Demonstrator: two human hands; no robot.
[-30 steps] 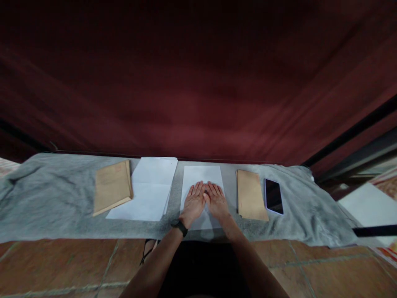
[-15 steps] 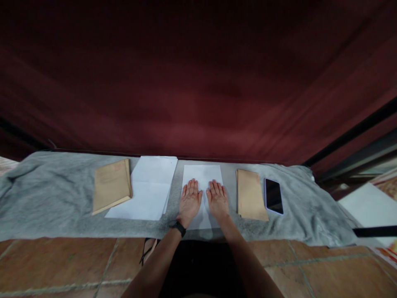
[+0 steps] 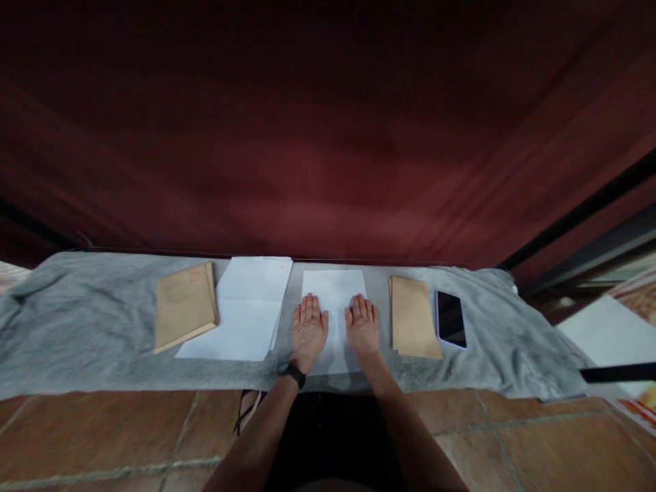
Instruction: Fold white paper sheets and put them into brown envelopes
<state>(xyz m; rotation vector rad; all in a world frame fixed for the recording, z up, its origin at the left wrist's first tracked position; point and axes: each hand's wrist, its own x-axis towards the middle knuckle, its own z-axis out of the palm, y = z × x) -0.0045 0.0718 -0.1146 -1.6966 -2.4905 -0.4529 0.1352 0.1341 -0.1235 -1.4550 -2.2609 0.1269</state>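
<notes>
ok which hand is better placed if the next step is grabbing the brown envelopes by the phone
Right, I'd say: the right hand rests at the side of the white sheet nearest those envelopes, while the left hand is farther off.

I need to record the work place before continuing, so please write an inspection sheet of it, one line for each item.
Surface: grey cloth, wrinkled at both ends.
Job's things: white sheet under the hands; stack of white paper, its sheets not aligned; brown envelopes on the left, overlapping that stack; brown envelopes on the right.
Clutter: smartphone, screen dark, beside the right-hand envelopes.
Hands: left hand and right hand open, palms down, apart; black wristband on the left wrist.
Cables: nothing seen for certain.
Surroundings: dark red backdrop; tiled floor.
</notes>
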